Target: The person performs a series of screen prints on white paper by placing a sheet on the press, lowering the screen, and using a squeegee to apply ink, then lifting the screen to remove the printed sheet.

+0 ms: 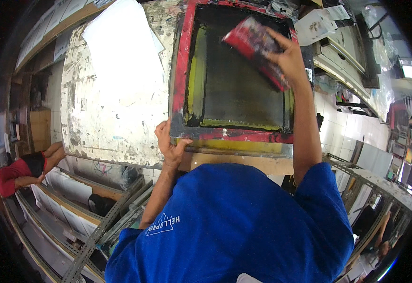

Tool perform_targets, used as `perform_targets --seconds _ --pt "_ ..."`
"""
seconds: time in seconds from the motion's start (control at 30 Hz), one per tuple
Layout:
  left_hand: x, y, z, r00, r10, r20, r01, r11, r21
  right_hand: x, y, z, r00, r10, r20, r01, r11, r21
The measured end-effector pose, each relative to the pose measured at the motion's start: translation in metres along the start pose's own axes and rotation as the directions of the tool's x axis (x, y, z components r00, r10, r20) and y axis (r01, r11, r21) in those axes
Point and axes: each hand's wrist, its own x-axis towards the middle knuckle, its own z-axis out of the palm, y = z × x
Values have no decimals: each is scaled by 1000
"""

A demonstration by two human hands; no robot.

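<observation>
White lettering shows on the blue shirt (234,212). The red-and-black block (253,42) is over the upper right of the screen frame (258,136), its long axis slanting from upper left to lower right, beneath the right hand's (291,61) fingers, which grasp its upper-right edge; the left hand's (169,148) fingers grip the frame's near-left corner.

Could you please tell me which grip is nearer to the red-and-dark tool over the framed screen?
Right. The right grip is on the red-and-dark tool itself; the left grip is apart from it, at the near left corner of the framed screen.
</observation>
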Motion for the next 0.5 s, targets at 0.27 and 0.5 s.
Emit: perform_targets --seconds 0.27,0.5 --pt "64 62 2 956 25 -292 -102 963 -250 -123 -120 26 941 -283 186 334 684 -648" --pt "191 133 29 811 74 -581 -399 796 -455 -80 -180 -17 670 -738 80 599 473 -646"
